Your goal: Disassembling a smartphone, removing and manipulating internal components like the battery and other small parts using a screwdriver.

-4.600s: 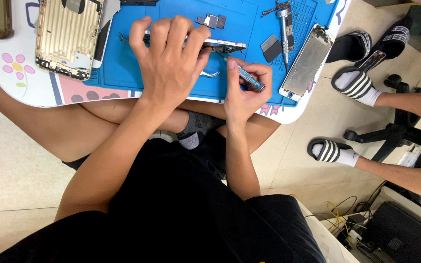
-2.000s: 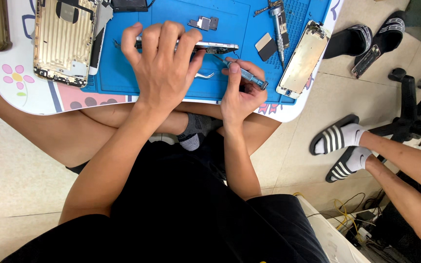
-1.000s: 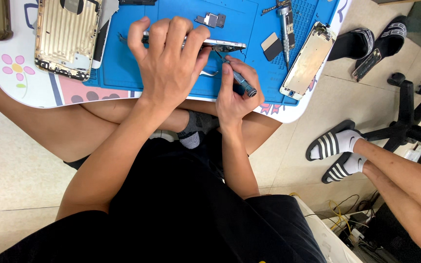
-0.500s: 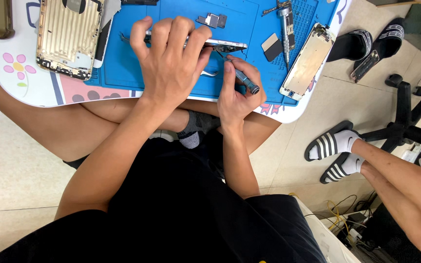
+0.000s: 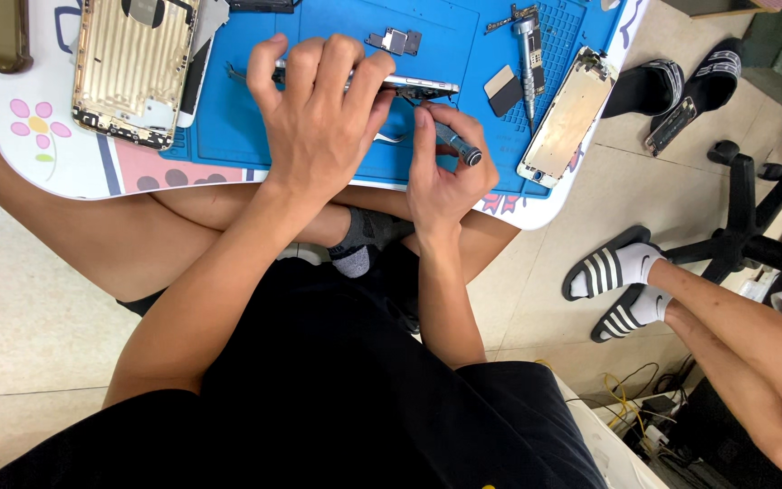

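My left hand [image 5: 319, 113] lies palm down over a thin silver phone frame [image 5: 418, 87] on the blue work mat [image 5: 246, 136], its fingers curled over the far edge and holding it in place. Most of the frame is hidden under the hand. My right hand [image 5: 445, 177] grips a small dark screwdriver [image 5: 457, 145] between thumb and fingers, its tip pointed up at the near right end of the frame. Both hands are close together over the mat's middle.
A gold phone back shell [image 5: 128, 63] lies at the left on the small white table [image 5: 56, 172]. A second screwdriver [image 5: 529, 63], a dark chip [image 5: 502, 91] and a phone screen panel [image 5: 567, 118] lie at the right. Another person's legs in striped slippers [image 5: 613, 272] and a chair base [image 5: 744, 235] are at the right.
My right hand has turned and shifted the screwdriver slightly at the frame's end. The other person's feet have moved left across the floor. My left hand stays on the frame.
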